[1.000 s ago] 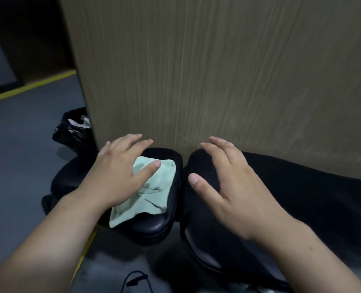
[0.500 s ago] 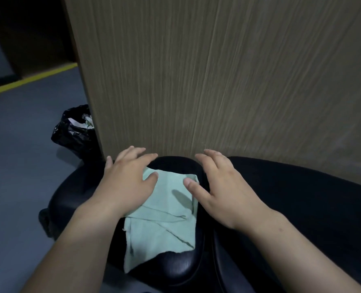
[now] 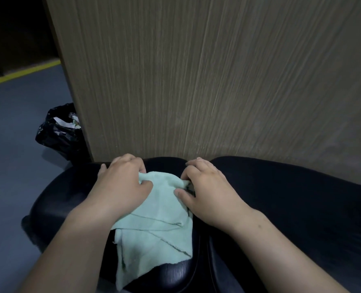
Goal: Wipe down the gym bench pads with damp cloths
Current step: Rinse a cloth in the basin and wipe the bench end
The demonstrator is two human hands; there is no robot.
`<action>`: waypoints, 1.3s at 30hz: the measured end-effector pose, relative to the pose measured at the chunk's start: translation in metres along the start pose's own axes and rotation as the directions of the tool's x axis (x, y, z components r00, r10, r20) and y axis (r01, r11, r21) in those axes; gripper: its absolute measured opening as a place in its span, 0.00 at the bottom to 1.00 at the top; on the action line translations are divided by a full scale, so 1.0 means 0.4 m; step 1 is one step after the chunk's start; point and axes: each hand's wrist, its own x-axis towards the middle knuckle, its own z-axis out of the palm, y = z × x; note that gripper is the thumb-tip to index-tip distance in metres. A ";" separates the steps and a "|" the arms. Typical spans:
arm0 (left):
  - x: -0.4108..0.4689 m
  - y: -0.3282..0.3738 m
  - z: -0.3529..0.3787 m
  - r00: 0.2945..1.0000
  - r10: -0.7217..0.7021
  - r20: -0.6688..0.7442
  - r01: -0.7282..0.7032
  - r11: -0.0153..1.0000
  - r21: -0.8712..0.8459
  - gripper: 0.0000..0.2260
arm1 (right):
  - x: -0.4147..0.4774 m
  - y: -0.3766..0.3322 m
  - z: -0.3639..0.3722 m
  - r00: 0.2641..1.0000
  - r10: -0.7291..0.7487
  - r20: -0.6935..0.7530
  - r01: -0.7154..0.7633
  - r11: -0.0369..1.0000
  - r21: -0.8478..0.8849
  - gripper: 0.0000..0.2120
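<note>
Closed in since half a second back: flat and spread then, now bunching the far edge of the mint-green cloth [image 3: 154, 229] from both sides. Gripping with the left hand [image 3: 120, 187], fingers curled over the left far corner, thumb pressing on top. Pinching with the right hand [image 3: 207, 193] too, thumb and curled fingers gathering the right far corner. Draped across the smaller black bench pad [image 3: 54, 199], right at the gap to the longer pad [image 3: 302, 208], near end drooping over the front edge. Backed tight against the wood-grain panel [image 3: 196, 81]; black bin bag [image 3: 57, 134] on the floor off to the left.

Looks like regathering for a fresh stroke. Best done by folding into a neat wad, clean face down, loose corners tucked in, then pressing flat and dragging in overlapping passes. Worth working into that seam between the pads, and minding the trailing end so as not to let it slip off the edge.
</note>
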 end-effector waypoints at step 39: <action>-0.397 0.709 0.039 0.807 0.582 -0.097 -0.549 0.679 -0.488 0.22 | -0.754 0.263 -0.453 0.841 0.184 -0.509 -0.076 0.971 0.225 0.32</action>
